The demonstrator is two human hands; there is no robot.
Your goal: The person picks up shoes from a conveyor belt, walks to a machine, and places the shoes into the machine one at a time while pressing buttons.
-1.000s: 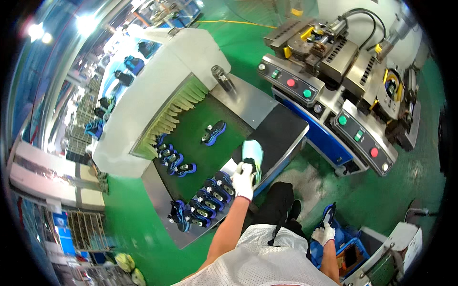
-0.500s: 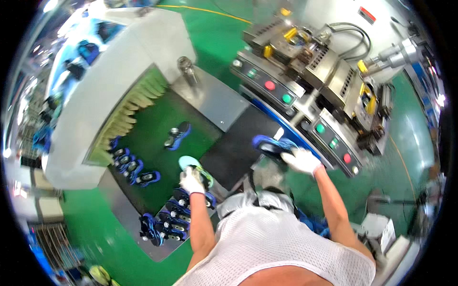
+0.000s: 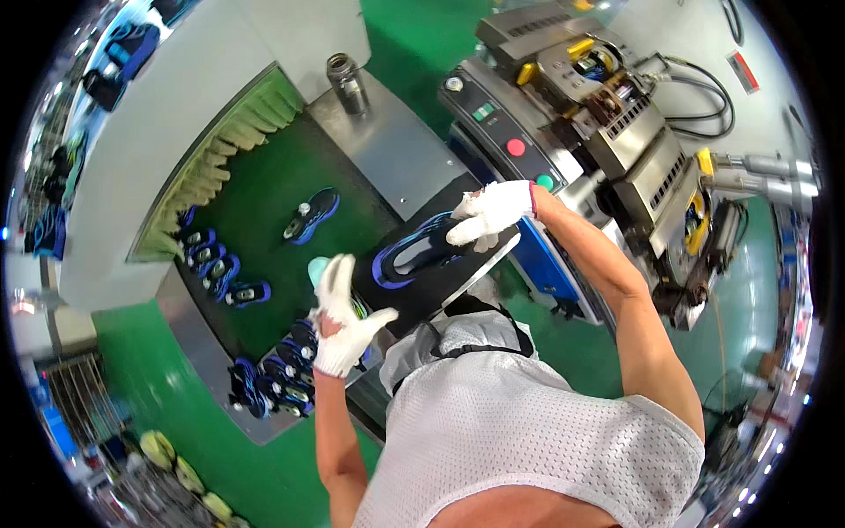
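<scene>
Clamping the blue-black shoe (image 3: 414, 255) by its 2 o'clock end, the R hand (image 3: 493, 214) has its grip closed, thumb laid over the shoe. Shoe's over the black tabletop (image 3: 432, 297); can't tell if it's resting there or held just above. Change vs. half a sec ago: it's well in over the surface instead of out by the 3 o'clock edge, so it's now near the other footwear. L hand (image 3: 339, 317), btwn 7 & 8 o'clock from it, has fingers & thumb spread apart, no longer wrapped on the teal-toed shoe (image 3: 318, 268), so that grip's free. Teal one's at 9, partly hidden; contact unclear. Lone shoe (image 3: 312, 216) on the green belt (image 3: 264, 198), btwn 9 & 10; row of shoes (image 3: 280, 370) approx. 8. Metal flask (image 3: 349, 84) at 11, control panel (image 3: 502, 132) at 1.
</scene>
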